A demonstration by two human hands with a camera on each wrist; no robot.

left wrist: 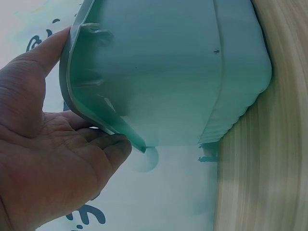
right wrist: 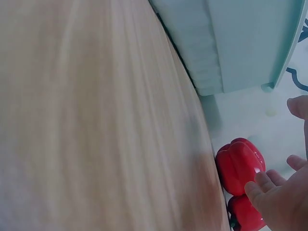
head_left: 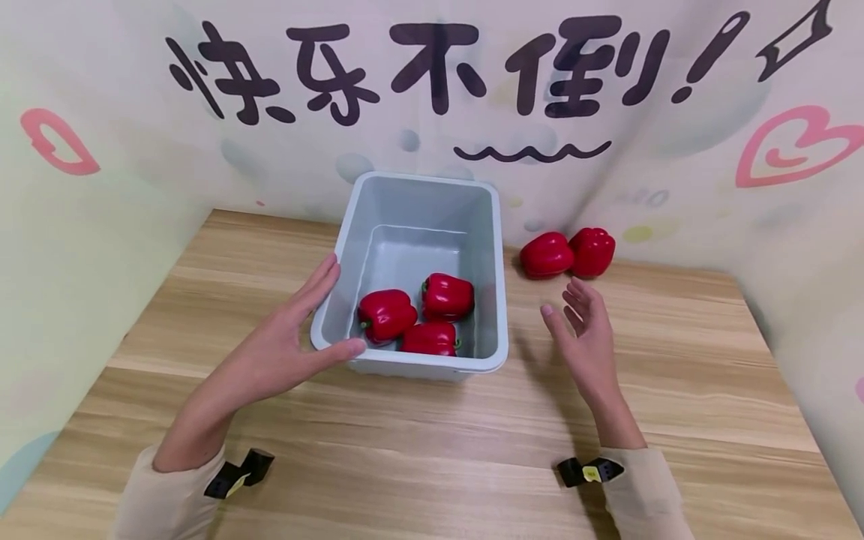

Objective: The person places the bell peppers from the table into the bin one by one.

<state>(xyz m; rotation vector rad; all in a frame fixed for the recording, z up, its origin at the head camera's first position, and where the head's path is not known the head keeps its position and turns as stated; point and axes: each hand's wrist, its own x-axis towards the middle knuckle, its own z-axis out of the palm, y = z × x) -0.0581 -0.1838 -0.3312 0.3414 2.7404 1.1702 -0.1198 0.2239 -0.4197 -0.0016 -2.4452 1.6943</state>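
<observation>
A grey plastic bin (head_left: 501, 292) stands on the table, its far end near the wall. Three red bell peppers (head_left: 387, 311) lie inside, at its near end. My left hand (head_left: 286, 345) rests on the bin's near left corner, thumb on the front rim and fingers spread along the left rim. In the left wrist view, that hand (left wrist: 62, 139) touches the bin's rim (left wrist: 67, 82) from outside. My right hand (head_left: 589, 345) hovers right of the bin, fingers slightly bent and holding nothing. Just beyond it sit two red bell peppers (head_left: 547, 256), side by side on the table.
The wooden table (head_left: 432, 442) ends at the back against a printed wall cloth (head_left: 418, 142) with large dark characters and pink hearts. Light cloth also rises along the left and right sides. Each wrist carries a small black camera (head_left: 232, 476).
</observation>
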